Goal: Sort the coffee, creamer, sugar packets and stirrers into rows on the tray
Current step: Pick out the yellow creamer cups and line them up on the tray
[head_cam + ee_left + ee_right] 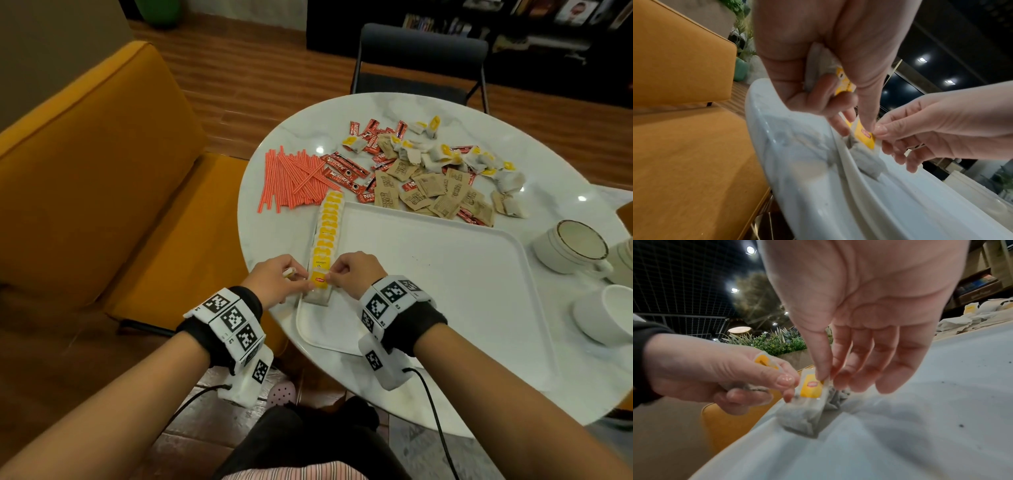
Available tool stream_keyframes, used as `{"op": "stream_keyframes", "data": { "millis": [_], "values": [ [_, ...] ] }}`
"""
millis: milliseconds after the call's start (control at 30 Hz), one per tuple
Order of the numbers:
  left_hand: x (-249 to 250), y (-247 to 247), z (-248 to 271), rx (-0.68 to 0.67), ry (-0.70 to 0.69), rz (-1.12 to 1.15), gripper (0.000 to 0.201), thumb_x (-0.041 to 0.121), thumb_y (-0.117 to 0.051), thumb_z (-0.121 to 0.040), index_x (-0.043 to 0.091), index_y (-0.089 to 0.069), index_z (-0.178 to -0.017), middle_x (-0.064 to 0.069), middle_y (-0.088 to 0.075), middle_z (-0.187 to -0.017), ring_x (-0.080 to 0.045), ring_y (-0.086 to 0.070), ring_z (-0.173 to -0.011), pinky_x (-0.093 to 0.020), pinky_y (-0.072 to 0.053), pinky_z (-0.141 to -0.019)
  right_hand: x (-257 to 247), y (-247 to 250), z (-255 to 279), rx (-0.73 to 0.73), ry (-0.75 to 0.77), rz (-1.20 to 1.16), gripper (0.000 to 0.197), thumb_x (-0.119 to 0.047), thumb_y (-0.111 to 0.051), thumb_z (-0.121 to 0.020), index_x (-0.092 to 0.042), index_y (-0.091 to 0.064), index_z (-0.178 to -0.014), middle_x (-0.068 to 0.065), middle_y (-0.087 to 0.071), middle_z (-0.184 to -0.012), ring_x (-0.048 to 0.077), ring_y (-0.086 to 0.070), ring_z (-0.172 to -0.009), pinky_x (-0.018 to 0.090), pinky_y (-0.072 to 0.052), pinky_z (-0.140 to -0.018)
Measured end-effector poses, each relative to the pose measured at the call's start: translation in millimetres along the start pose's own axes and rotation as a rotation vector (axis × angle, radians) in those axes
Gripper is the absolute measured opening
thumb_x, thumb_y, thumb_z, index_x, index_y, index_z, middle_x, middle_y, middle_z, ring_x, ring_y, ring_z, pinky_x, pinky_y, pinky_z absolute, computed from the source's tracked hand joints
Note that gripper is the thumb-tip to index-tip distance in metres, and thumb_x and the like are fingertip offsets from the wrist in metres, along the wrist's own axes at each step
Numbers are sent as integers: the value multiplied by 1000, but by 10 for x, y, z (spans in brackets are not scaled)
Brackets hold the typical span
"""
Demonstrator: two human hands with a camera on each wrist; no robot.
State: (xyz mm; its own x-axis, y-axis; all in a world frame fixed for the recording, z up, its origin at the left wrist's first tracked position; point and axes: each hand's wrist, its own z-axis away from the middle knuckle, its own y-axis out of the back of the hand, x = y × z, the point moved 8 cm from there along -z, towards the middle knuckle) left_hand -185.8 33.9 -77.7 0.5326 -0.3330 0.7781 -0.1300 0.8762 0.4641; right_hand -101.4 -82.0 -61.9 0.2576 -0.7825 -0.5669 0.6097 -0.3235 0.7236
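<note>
Over the round white marble table (pixel 274 219), the right hand (pixel 354 272) and left hand (pixel 274 279), which is also clutching spare bags, are pinching the nearest yellow-tagged paper tea bag (pixel 319 281), best squared against the row (pixel 327 233) on the white plastic tray (pixel 445 274).

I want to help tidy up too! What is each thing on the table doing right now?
Tray: mostly bare, one row along its left edge.
Tea bag row: lined up, overlapping.
Nearest tea bag: pinched by both hands.
Left hand: also holds spare tea bags.
Right hand: pinches the bag's edge.
Stirrers: loose pile, unsorted.
Coffee sticks: scattered.
Brown sugar packets: heaped.
Cups: empty, upright.
</note>
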Motion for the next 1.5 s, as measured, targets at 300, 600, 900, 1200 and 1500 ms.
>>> {"op": "stream_keyframes", "data": {
  "millis": [300,600,900,1200,1500],
  "values": [
    [-16,-133,-90,-90,52,-224,37,40,-78,-69,26,-47,-83,3,-56,-85,-15,-52,-78,-28,-40,-68,127,-34,-97,2,-113,-283,22,-13,-66,-84,-16,-53,-67,7,-59,-61,16,-54,-47,33,-55,-63],
    [96,-103,-134,-50,20,-354,39,41,-74,-74,21,-47,-93,5,-54,-82,-16,-54,-82,-29,-42,-72,152,-25,-128,49,-117,-395,20,-10,-66,-83,-13,-54,-68,5,-57,-56,0,-46,-27,15,-46,-40],
    [109,-5,-124,1,31,-262,39,38,-76,-73,19,-47,-93,4,-50,-78,-13,-48,-71,-25,-37,-60,151,92,-125,123,-43,-300,19,-24,-71,-79,-18,-54,-74,7,-62,-72,15,-54,-57,30,-51,-64],
    [377,-195,6,-304,-13,62,35,15,-72,-79,21,-43,-99,-1,-50,-66,-7,-41,-45,-17,-31,-41,-218,194,164,33,294,-332,21,-19,-71,-79,-20,-69,-100,-5,-55,-75,-4,-48,-57,8,-38,-63],
    [504,-286,94,-323,-53,217,28,9,-68,-82,18,-44,-95,-2,-58,-75,-6,-59,-54,-20,-50,-48,-119,314,232,70,257,-243,18,-20,-67,-83,-5,-67,-94,-8,-52,-72,1,-45,-63,14,-37,-63]
  ]
}}
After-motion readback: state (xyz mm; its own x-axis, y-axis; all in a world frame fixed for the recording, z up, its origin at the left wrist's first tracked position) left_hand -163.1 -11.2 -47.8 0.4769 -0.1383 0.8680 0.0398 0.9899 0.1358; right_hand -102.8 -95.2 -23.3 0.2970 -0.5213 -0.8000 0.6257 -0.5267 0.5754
